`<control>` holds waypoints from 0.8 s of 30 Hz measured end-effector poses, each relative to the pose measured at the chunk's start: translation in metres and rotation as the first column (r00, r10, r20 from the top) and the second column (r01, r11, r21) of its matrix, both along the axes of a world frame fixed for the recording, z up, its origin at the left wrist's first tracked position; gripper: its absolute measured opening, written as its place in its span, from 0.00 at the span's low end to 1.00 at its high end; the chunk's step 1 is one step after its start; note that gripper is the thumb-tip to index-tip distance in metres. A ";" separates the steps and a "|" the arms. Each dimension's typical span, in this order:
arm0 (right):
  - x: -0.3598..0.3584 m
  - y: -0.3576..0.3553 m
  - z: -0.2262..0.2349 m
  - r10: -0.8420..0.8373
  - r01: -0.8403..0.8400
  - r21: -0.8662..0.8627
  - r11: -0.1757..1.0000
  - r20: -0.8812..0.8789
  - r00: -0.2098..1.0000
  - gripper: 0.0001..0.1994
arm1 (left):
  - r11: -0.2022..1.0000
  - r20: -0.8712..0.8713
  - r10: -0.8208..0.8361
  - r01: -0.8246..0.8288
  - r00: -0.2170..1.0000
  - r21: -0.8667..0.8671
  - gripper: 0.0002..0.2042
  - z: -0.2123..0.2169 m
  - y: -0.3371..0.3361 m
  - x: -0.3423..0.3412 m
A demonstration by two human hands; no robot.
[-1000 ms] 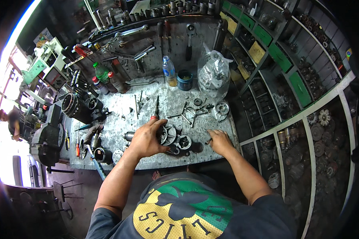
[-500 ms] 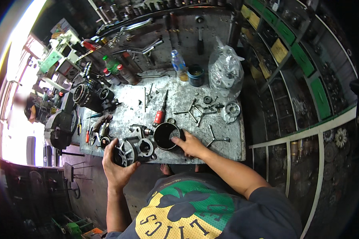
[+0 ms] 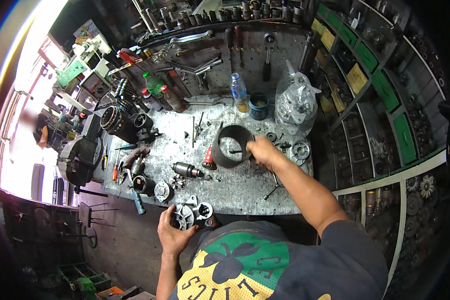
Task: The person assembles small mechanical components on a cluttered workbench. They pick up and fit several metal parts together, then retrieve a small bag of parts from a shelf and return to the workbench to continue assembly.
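One dark, open-ended cylindrical sleeve point(image 3: 227, 160): over the middle of the desk point(image 3: 240, 197), gripped at its right wall by the right hand point(image 3: 264, 151); clearance above the surface hard to judge. One pale metal housing point(image 3: 186, 214): at the near edge, clasped from the left by the left hand point(image 3: 172, 232). Change: sleeve and housing, side by side a moment ago, now well apart, each handled separately; armature point(image 3: 186, 170) in full view. Beyond: one red tool point(image 3: 208, 158), left of the sleeve; one clear plastic bag point(image 3: 296, 105) of parts.
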State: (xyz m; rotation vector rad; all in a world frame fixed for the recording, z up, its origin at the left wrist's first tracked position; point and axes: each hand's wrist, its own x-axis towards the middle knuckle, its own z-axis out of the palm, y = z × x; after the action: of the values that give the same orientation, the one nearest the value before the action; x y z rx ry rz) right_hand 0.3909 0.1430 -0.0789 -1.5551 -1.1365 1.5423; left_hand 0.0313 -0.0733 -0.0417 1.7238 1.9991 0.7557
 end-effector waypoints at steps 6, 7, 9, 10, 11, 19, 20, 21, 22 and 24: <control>-0.015 0.081 -0.025 -0.265 0.264 0.030 0.964 0.158 0.951 0.12 | 0.984 0.007 -0.178 0.177 0.984 0.022 0.47 -0.016 0.044 0.023; -0.016 0.090 -0.030 -0.273 0.277 0.002 0.961 0.165 0.948 0.12 | 0.980 0.019 -0.199 0.198 0.980 0.016 0.47 -0.019 0.050 0.027; -0.021 0.102 -0.040 -0.311 0.331 -0.120 0.936 0.162 0.937 0.16 | 0.965 -0.002 -0.261 0.261 0.965 0.005 0.47 -0.023 0.059 0.035; -0.022 0.104 -0.044 -0.289 0.299 -0.065 0.952 0.132 0.948 0.17 | 0.963 -0.005 -0.269 0.269 0.963 -0.024 0.47 -0.025 0.062 0.039; -0.024 0.104 -0.046 -0.298 0.305 -0.031 0.952 0.131 0.945 0.18 | 0.957 -0.008 -0.289 0.288 0.957 -0.043 0.47 -0.026 0.067 0.042; -0.019 -0.023 -0.048 0.154 -0.161 0.013 0.987 0.225 0.962 0.40 | 0.978 0.004 -0.185 0.185 0.983 -0.095 0.49 -0.037 0.077 0.062; -0.022 -0.046 -0.050 0.262 -0.259 -0.042 0.965 0.192 0.946 0.41 | 0.984 0.000 -0.154 0.153 0.988 -0.093 0.49 -0.037 0.076 0.064; -0.028 -0.070 -0.054 0.300 -0.295 -0.065 0.953 0.114 0.947 0.41 | 0.984 0.020 -0.140 0.141 0.990 -0.108 0.49 -0.038 0.076 0.065; -0.034 -0.087 -0.058 0.342 -0.342 -0.012 0.939 0.104 0.934 0.38 | 0.982 0.048 -0.139 0.144 0.989 -0.120 0.49 -0.037 0.075 0.066; -0.053 -0.105 -0.071 0.328 -0.374 0.225 0.900 0.217 0.919 0.34 | 0.972 0.060 -0.190 0.197 0.980 -0.131 0.50 -0.036 0.074 0.066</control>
State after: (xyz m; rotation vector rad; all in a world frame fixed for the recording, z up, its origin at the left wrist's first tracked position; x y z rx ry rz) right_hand 0.3380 0.0375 -0.1503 -1.3759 -1.7276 1.4201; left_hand 0.0972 0.0004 -0.0781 1.7717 1.7759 0.5753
